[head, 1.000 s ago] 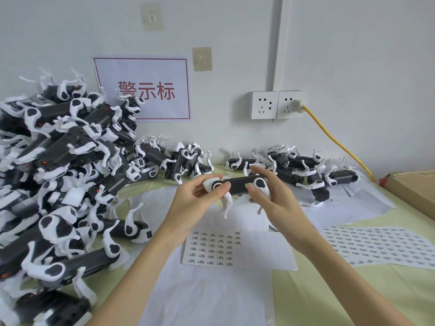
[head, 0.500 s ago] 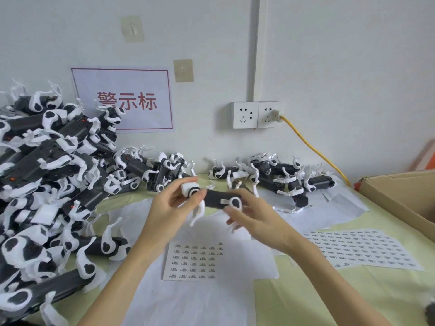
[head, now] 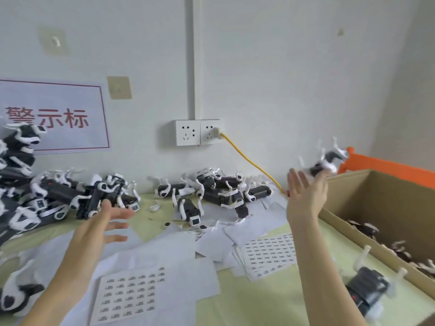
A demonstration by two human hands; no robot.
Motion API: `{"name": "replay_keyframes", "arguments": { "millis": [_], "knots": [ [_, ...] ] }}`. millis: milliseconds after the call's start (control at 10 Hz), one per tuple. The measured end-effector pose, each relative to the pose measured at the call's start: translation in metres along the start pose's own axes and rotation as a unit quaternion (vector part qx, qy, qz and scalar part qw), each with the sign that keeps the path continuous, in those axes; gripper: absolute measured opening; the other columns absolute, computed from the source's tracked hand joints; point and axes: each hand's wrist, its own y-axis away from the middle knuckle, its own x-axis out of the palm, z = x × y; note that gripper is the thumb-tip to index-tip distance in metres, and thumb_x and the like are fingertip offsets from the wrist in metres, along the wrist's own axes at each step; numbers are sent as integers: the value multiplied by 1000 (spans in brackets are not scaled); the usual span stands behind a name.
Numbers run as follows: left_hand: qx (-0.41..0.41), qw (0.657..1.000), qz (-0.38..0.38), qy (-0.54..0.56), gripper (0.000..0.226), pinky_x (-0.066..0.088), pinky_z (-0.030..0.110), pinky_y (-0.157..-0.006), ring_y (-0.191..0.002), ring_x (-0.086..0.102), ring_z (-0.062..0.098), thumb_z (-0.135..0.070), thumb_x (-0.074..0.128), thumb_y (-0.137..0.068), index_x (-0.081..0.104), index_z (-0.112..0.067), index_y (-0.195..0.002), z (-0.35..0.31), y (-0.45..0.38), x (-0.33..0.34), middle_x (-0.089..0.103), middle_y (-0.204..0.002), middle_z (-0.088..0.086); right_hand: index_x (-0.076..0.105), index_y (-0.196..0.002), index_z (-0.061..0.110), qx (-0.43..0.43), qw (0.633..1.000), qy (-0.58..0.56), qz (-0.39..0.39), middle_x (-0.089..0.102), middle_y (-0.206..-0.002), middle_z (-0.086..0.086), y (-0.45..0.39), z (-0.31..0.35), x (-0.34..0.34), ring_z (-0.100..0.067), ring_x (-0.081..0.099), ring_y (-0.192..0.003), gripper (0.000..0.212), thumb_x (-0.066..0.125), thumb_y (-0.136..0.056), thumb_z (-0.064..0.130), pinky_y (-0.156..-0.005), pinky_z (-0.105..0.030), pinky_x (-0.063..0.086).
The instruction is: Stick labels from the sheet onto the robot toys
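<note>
1. One desk (head: 164, 222) with a pale green top is seen, strewn with white backing papers.
2. One cardboard box (head: 386, 203) is set at the desk's right edge; dark toys are glimpsed inside, too blurred to be counted.
3. Robot toys are heaped at the left edge (head: 47, 196) and clustered along the back edge (head: 211, 191); no exact count can be made.
4. Two label sheets are laid out: one at the front edge (head: 131, 295), one toward the right edge (head: 268, 255).
5. Two hands are raised. The left hand (head: 103, 222) is held with fingers spread, nothing gripped.
6. The right hand (head: 306, 194) is lifted near the box, fingers extended; one blurred robot toy (head: 327, 161) is seen at its fingertips, and whether it is touched cannot be told.
</note>
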Motion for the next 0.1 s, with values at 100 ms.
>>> {"name": "replay_keyframes", "arguments": {
  "millis": [100],
  "knots": [
    [-2, 1000, 6, 1, 69, 56, 47, -82, -96, 74, 17, -89, 50, -81, 83, -30, -99, -2, 0, 5, 79, -110, 1, 48, -146, 22, -43, 994, 79, -64, 62, -114, -9, -16, 2, -20, -19, 73, -89, 46, 57, -106, 42, -75, -27, 60]
  ]
}}
